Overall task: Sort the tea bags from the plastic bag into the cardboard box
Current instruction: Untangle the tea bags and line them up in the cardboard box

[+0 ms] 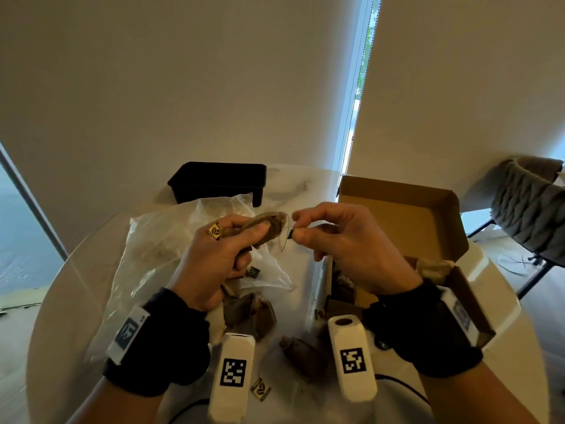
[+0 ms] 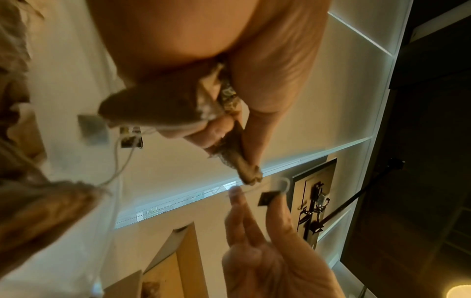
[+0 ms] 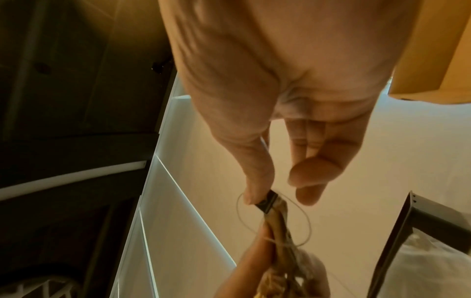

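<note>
Head view shows the tea bags (image 1: pixel 263 229) bunched in our left hand (image 1: pixel 220 258), fingers curled round them, raised above the table (image 1: pixel 61 301) at the centre of the picture. Our right hand (image 1: pixel 342 249), at 3 o'clock of the bunch, pinches a small dark tag (image 1: pixel 290 233) between thumb and forefinger, its other fingers loosely bent. Thin string (image 3: pixel 300 217) loops between tag and bunch, so we judge the step is untangling one bag; we should draw the tag away slowly, keeping the left grip firm, lest the string snag or tear the paper. The plastic bag (image 1: pixel 159 240) lies at 9 o'clock beneath the left hand, with loose bags (image 1: pixel 250 313) at 6 o'clock on the table. The cardboard box (image 1: pixel 406 221) stands open at 3 o'clock, its near wall just beside the right wrist; a black container (image 1: pixel 218 180) sits at 12 o'clock. Room to carry over is open; the box's raised flaps are the edges to clear.
</note>
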Motion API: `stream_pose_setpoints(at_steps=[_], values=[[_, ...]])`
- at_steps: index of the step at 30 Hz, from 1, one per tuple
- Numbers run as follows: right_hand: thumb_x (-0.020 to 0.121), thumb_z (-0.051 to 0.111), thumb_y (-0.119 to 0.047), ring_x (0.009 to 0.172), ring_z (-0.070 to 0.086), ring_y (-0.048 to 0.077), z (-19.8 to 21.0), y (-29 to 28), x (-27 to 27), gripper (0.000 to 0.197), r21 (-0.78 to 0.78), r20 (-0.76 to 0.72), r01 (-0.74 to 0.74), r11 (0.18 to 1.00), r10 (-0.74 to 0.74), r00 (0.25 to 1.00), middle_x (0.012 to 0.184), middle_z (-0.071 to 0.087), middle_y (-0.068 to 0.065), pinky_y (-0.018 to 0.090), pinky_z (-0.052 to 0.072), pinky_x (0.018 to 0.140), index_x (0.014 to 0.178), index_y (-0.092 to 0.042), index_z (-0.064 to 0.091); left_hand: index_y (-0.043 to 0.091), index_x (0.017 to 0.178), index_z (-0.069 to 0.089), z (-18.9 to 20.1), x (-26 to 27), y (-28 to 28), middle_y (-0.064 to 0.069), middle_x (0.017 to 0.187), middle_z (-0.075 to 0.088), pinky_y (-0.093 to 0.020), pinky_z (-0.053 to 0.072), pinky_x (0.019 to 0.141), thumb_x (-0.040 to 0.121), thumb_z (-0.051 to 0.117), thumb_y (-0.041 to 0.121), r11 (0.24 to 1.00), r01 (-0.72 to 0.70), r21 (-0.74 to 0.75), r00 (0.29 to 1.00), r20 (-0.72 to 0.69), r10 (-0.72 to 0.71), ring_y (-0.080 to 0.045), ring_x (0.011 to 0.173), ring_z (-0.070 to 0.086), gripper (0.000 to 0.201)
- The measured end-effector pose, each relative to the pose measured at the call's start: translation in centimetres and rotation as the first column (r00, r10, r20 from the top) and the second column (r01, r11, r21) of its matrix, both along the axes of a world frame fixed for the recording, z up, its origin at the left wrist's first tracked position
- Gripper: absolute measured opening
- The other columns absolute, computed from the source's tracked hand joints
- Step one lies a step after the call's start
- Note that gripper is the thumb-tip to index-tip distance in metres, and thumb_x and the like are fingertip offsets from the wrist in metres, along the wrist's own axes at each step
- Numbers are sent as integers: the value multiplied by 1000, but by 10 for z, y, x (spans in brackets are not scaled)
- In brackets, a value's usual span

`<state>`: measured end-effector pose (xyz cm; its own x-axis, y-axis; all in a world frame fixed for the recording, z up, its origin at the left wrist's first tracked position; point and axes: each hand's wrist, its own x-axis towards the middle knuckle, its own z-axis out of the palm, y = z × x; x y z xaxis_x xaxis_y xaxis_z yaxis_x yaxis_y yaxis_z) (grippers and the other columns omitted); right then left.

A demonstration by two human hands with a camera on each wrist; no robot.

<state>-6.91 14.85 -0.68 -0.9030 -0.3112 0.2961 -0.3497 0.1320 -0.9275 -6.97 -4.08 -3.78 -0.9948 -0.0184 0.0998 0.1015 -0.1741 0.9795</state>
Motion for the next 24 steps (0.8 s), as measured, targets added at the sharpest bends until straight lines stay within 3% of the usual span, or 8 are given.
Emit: stream_pose_setpoints(at_steps=[3,7,10,15,20,24], values=[[82,67,-5,71,64,12,-1,-9,0,5,21,2,-29,999,29,1000,91,71,8,20,53,57,86,-9,68,6,86,68,1,5,4,-16,72,52,-18,25,34,67,71,27,997,66,-45,998,-12,-66,-11,42,36,28],[84,67,-7,69,67,15,8,-7,0,12,33,-10,57,998,-56,998,83,73,11,21,53,58,94,-12,64,5,88,68,2,7,5,-18,77,63,-16,26,34,71,69,23,993,102,-53,995,17,-101,-12,42,35,24],[86,66,-12,72,67,14,22,8,-1,22,193,6,23,981,-25,1000,86,74,7,21,54,63,107,-20,63,5,90,70,4,10,8,-24,83,67,-16,25,35,69,70,25,988,121,-99,993,4,-121,-11,41,35,29],[86,66,-18,69,65,9,36,19,0,11,420,10,-54,906,54,998,81,72,5,19,55,65,95,-13,70,5,89,71,5,13,14,-25,83,68,-16,28,37,79,70,15,975,118,-186,992,-22,-125,-11,40,36,15],[84,67,-29,64,63,1,52,43,-9,5,677,-133,74,732,23,991,76,70,-7,20,51,65,85,-24,68,9,97,69,3,10,11,-10,65,51,-16,24,35,87,62,5,992,71,-102,997,31,-68,-11,40,35,13],[83,69,-31,62,61,2,59,73,-21,7,842,-49,24,539,32,998,74,69,-7,23,49,62,79,-25,68,6,103,53,3,5,8,-6,57,36,-14,20,32,85,43,-12,1000,5,-14,996,89,-3,-13,39,34,27]])
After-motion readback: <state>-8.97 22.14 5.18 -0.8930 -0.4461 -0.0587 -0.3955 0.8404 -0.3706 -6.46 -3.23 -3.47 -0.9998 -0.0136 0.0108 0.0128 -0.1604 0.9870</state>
